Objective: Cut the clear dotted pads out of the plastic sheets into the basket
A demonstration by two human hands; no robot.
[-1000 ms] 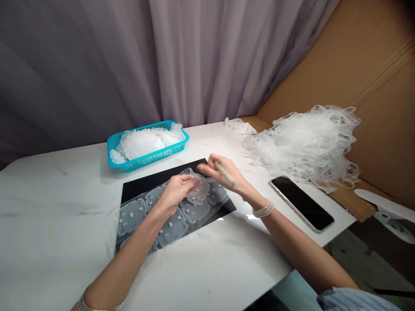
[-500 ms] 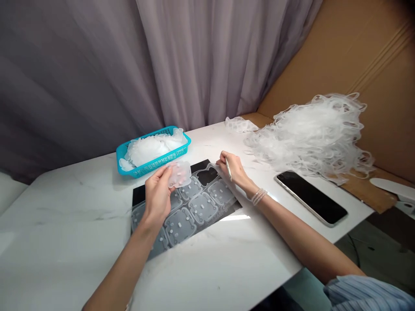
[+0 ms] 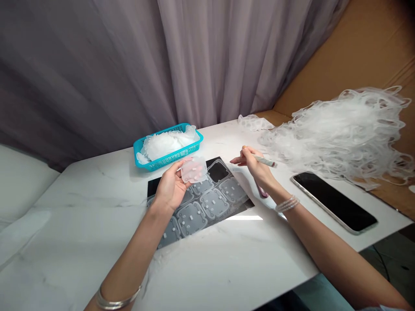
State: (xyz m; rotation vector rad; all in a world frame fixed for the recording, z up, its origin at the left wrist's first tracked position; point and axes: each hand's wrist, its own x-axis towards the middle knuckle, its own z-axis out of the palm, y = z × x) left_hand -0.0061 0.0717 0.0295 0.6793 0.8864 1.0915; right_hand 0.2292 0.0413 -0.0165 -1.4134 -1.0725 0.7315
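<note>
My left hand (image 3: 170, 188) pinches a translucent rounded-square silicone pad (image 3: 193, 169) with small nubs between thumb and fingers, held above a dark sheet. Moulded in the dark sheet (image 3: 249, 204) are rows of similar grey-clear pads with pale nubs; my left hand hides part of them. One cell (image 3: 218, 171) at the far right corner shows black inside a clear outline. Just right of that cell, clear of the sheet, my right hand (image 3: 254, 163) is closed round a slim pen-like tool (image 3: 266, 161), its back end pointing right. The tool's tip is hidden.
Behind the sheet stands a blue basket (image 3: 168, 158) filled with translucent pieces. A tangled heap of clear trimmings (image 3: 337, 134) lies at the right, with a smaller clump (image 3: 255, 122) behind. A phone (image 3: 333, 202) rests near the right edge; a purple-ended object (image 3: 263, 192) lies under my right wrist.
My right hand with the tool has drawn back from the sheet's far corner, and its fingers have lifted. My left hand has turned the pad slightly. The whole view has shifted leftward.
</note>
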